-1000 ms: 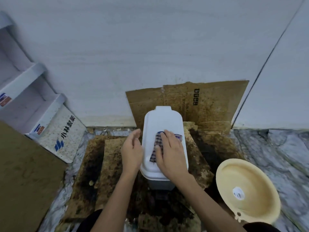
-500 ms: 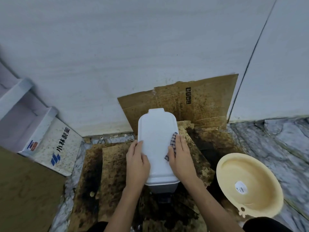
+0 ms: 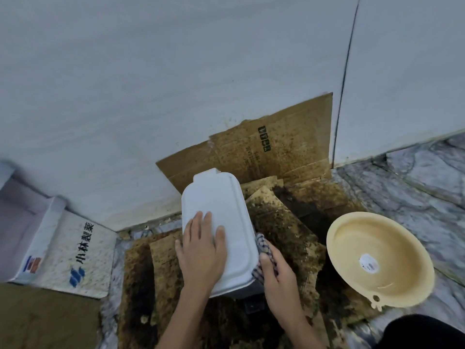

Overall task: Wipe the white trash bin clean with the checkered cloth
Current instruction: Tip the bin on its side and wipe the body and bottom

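The white trash bin [image 3: 221,197] stands on stained cardboard by the wall, seen from above with its lid closed. My left hand [image 3: 201,250] lies flat on the near left part of the lid, fingers spread. My right hand [image 3: 275,275] presses the blue-and-white checkered cloth [image 3: 261,244] against the bin's right side, just below the lid's edge. Most of the cloth is hidden under my palm and behind the lid rim.
Dirty brown cardboard [image 3: 281,222] covers the floor and leans on the white wall behind the bin. A cream plastic basin [image 3: 352,273] sits on the marble floor to the right. White printed boxes [image 3: 83,253] stand at the left.
My right hand with the cloth slid off the lid's top, over its right edge and down the bin's right side. My left hand moved from the lid's left edge onto its top.
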Demonstrator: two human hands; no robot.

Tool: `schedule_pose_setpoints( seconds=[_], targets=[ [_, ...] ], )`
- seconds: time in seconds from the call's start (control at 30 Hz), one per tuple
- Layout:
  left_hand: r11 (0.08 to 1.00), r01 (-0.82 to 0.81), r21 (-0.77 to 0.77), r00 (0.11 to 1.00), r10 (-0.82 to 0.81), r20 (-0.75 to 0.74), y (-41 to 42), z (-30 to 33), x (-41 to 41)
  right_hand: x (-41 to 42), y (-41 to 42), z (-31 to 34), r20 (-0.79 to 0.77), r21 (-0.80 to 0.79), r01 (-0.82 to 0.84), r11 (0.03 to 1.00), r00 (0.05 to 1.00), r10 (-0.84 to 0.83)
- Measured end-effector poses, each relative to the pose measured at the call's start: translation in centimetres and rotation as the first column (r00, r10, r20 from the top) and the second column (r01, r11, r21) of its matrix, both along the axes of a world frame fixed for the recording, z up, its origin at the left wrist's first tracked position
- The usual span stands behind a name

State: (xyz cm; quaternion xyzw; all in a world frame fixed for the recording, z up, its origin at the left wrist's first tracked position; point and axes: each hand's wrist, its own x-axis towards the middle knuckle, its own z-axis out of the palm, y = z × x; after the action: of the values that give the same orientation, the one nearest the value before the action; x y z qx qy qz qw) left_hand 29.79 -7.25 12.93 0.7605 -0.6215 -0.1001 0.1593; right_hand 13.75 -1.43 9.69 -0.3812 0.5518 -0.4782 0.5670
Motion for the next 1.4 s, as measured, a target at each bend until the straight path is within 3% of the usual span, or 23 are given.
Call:
schedule_pose_setpoints(
  seconds=[0.2,0.4,0.53,0.7,0.8,0.97,1.2,1.4],
  targets=[
    [0.983,-0.177,0.044,0.977,0.181,-0.116,-0.8,1.5,4.0,5.1,2.4,-1.9,-0.035,-0.070,-0.168,0.983,0.985,0.166],
    [1.000,0.011,0.008,0.954,-0.008,-0.301,-0.3,0.3,10.0,10.3,2.9,-2.0,-0.174,-0.139,-0.211,0.968,0.967,0.186],
    [0.996,-0.088,-0.018,0.919,0.074,-0.388,-0.7,0.4,10.9,13.0,2.3,-3.2,-0.285,-0.242,-0.283,0.928,0.935,0.210],
    [0.991,-0.130,-0.032,0.927,0.110,-0.359,-1.2,-0.1,11.4,15.5,1.3,-5.8,-0.487,-0.386,-0.391,0.836,0.856,0.175],
    [1.000,-0.017,0.026,0.965,0.023,-0.263,-0.9,-0.8,12.9,16.0,-0.6,-5.4,-0.536,-0.342,-0.504,0.793,0.798,0.276],
    [0.997,0.041,0.060,0.968,-0.025,-0.250,-0.6,-1.2,14.6,17.3,-6.7,-4.7,-0.597,-0.303,-0.577,0.759,0.736,0.321],
    [0.999,0.010,0.046,0.965,0.002,-0.261,-0.7,-1.1,13.4,18.5,-16.2,-6.4,-0.534,-0.266,-0.435,0.860,0.810,0.244],
    [0.999,-0.011,0.038,0.971,0.020,-0.239,-0.6,-0.9,12.9,14.1,-15.1,-11.7,-0.592,-0.069,-0.395,0.916,0.755,0.281]
  ],
)
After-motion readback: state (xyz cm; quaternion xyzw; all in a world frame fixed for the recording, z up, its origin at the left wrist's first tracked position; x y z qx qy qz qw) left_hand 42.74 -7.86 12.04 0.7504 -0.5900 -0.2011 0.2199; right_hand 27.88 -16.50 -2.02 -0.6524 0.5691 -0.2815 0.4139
